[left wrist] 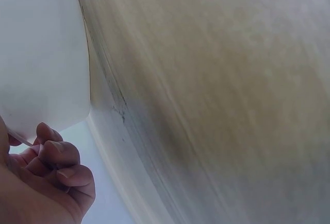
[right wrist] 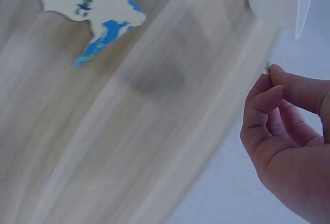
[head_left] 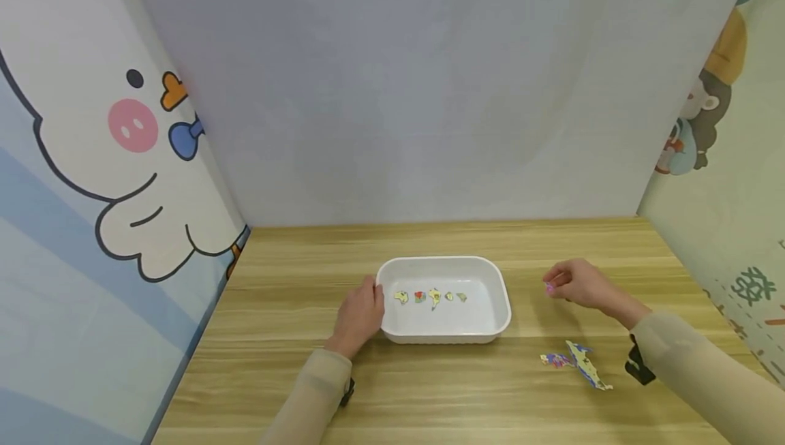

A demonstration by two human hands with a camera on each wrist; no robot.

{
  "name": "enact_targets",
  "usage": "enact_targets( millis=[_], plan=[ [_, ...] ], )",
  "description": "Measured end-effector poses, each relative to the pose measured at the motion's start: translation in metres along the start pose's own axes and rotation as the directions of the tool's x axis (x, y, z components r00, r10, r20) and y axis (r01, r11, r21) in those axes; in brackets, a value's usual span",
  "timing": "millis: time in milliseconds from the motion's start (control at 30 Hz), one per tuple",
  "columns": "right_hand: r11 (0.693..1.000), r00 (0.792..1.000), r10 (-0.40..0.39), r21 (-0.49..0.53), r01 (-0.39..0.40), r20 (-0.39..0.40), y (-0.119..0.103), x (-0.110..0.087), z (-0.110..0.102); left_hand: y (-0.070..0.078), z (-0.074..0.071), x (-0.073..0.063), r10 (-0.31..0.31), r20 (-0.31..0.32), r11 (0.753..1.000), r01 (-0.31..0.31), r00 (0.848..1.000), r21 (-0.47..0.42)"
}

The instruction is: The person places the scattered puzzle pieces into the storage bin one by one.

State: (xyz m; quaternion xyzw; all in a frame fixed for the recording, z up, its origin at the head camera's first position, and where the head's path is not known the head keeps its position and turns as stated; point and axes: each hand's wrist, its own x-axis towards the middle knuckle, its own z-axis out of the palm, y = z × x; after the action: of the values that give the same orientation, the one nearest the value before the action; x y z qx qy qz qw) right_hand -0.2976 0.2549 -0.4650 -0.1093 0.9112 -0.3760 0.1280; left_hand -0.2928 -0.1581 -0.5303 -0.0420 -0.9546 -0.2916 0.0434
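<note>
A white rectangular tray (head_left: pixel 490 328) stands on the table with several small, flat printed pieces in a row on its floor, one of them a yellowish piece (head_left: pixel 435 296). My left hand (head_left: pixel 360 315) grips the tray's left rim, its fingers (left wrist: pixel 61 153) curled at the edge in the left wrist view. Right of the tray, above the table, my right hand (head_left: pixel 582 284) pinches a small pink-purple piece (head_left: pixel 549 287) between thumb and fingertips. From the right wrist, only a thin edge of that piece (right wrist: pixel 267 67) shows.
On the table below my right hand lie a pink-and-blue flat piece (head_left: pixel 557 360) and a longer yellow-and-blue piece (head_left: pixel 585 365), close together. Behind the wooden table (head_left: pixel 294 261) hangs a plain grey curtain (head_left: pixel 392 90). Printed cloth covers both sides.
</note>
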Motion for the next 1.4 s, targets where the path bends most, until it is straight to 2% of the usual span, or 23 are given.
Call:
enact_targets(
  millis=[133, 433, 767, 1000, 1200, 1400],
  plan=[
    [0.999, 1.0, -0.018, -0.034, 0.018, -0.01, -0.013, 0.011, 0.001, -0.001, 0.0, 0.001, 0.002, -0.004, 1.0, -0.002, 1.0, 0.006],
    [0.989, 0.993, -0.12, -0.089, 0.12, 0.007, -0.047, 0.034, 0.005, -0.004, 0.002, 0.001, 0.012, -0.008, 1.0, -0.012, 1.0, 0.006],
    [0.959, 0.976, -0.214, -0.18, 0.218, 0.044, -0.069, 0.054, 0.02, -0.001, 0.0, 0.0, 0.005, 0.001, 1.0, -0.005, 1.0, 0.009],
    [0.952, 0.973, -0.207, -0.208, 0.224, 0.102, -0.08, 0.064, 0.029, 0.001, -0.002, -0.001, 0.02, -0.015, 1.0, -0.019, 1.0, 0.021],
    [0.931, 0.96, -0.239, -0.246, 0.268, 0.143, -0.084, 0.073, 0.04, 0.001, -0.001, 0.0, 0.013, -0.01, 1.0, -0.012, 1.0, 0.025],
    [0.922, 0.96, -0.232, -0.278, 0.269, 0.158, -0.089, 0.078, 0.048, 0.002, -0.003, -0.002, 0.023, -0.02, 1.0, -0.022, 1.0, 0.009]
  ],
)
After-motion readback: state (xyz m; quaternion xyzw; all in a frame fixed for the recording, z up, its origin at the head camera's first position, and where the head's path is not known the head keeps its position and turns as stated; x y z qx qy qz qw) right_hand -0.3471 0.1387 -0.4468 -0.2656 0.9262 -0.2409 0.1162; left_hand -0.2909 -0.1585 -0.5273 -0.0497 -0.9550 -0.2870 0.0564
